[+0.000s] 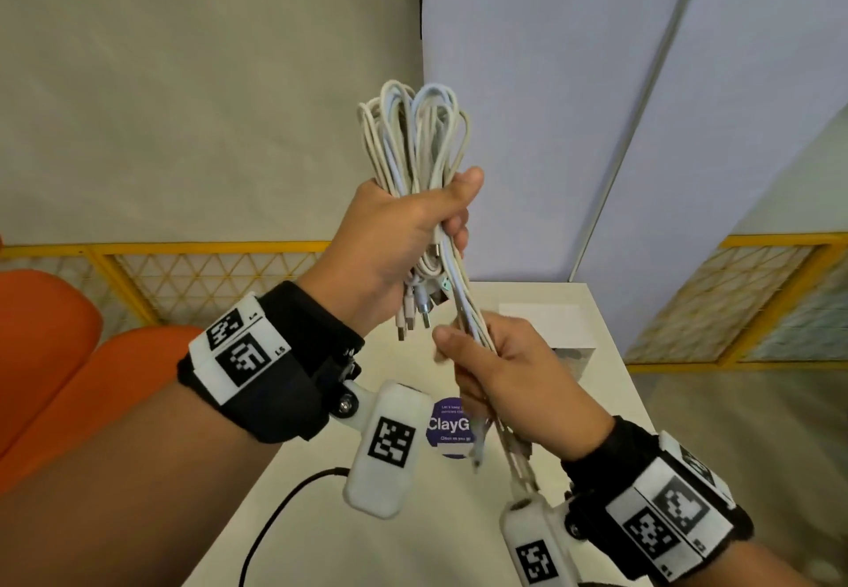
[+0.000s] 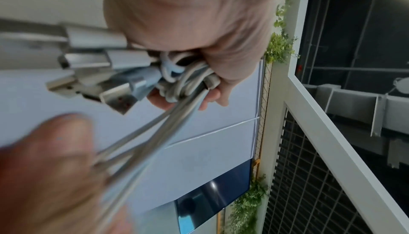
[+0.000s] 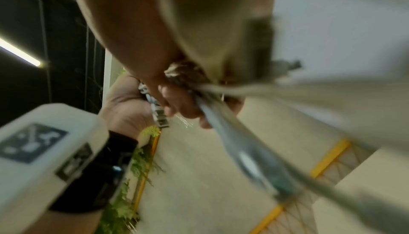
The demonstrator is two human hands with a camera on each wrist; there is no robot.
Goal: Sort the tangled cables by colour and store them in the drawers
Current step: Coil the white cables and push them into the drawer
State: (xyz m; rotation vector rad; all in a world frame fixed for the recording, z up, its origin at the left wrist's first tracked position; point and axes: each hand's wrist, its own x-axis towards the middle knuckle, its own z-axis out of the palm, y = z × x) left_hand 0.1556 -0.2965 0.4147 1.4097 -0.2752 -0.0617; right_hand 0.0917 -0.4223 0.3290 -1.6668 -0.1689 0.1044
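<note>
A bundle of white cables (image 1: 415, 146) is held up in the air above the table. My left hand (image 1: 408, 228) grips its middle in a fist, loops sticking up above and USB plugs (image 1: 413, 315) hanging below. In the left wrist view the same fist (image 2: 199, 36) wraps the cables (image 2: 188, 76), with metal plugs (image 2: 99, 73) pointing left. Lower down, my right hand (image 1: 500, 366) grips several strands of the same white cables that run down out of the fist. The right wrist view is blurred and shows the cable strands (image 3: 232, 132) passing close to the camera.
Below the hands lies a white table (image 1: 321, 517) with a black cable (image 1: 284, 508) on it, a round purple sticker (image 1: 447, 426) and a white box (image 1: 546, 325) at the back. Orange seats (image 1: 50, 348) stand to the left, a yellow mesh fence (image 1: 183, 274) behind.
</note>
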